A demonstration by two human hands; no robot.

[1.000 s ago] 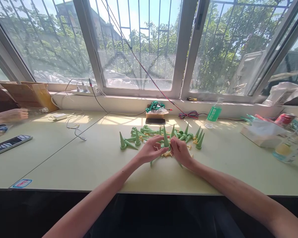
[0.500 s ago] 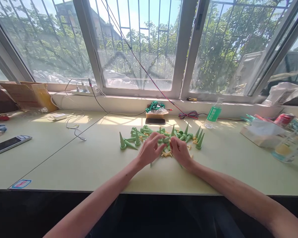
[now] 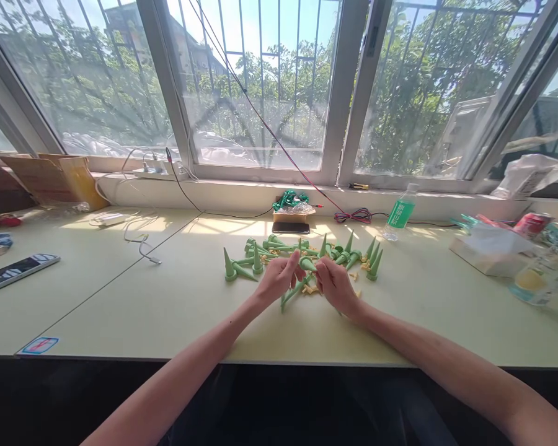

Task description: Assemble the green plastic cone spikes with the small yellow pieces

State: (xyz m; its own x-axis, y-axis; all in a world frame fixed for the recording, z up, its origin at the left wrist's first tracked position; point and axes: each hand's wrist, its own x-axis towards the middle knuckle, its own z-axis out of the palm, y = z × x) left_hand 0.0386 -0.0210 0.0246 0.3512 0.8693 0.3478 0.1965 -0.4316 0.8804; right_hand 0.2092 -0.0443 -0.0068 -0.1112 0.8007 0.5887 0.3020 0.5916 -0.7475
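Note:
Between my hands, just above the table, is a green plastic spike [image 3: 307, 264] with a round collar, lying on its side with its narrow end to the right. My right hand [image 3: 337, 286] is closed round that narrow end, hiding its tip. At the collar end, my left hand [image 3: 279, 277] has its thumb raised along the collar and its fingers curled beside it. Behind and around them lie several more green spikes, some standing upright like one spike [image 3: 229, 266] on the left. Small yellow plastic pieces [image 3: 309, 289] are scattered among them.
A phone [image 3: 291, 227] lies before a small box [image 3: 290, 217] holding green cord. Farther right stand a green-labelled bottle [image 3: 400, 214], a tissue box [image 3: 488, 251] and a clear container [image 3: 542, 282]. On the left are white cables [image 3: 144, 248] and a larger device [image 3: 18, 272].
My left hand has turned, its thumb swinging up and its fingers curling lower. The spike between my hands has tilted, its narrow end now toward my right hand, which has barely moved.

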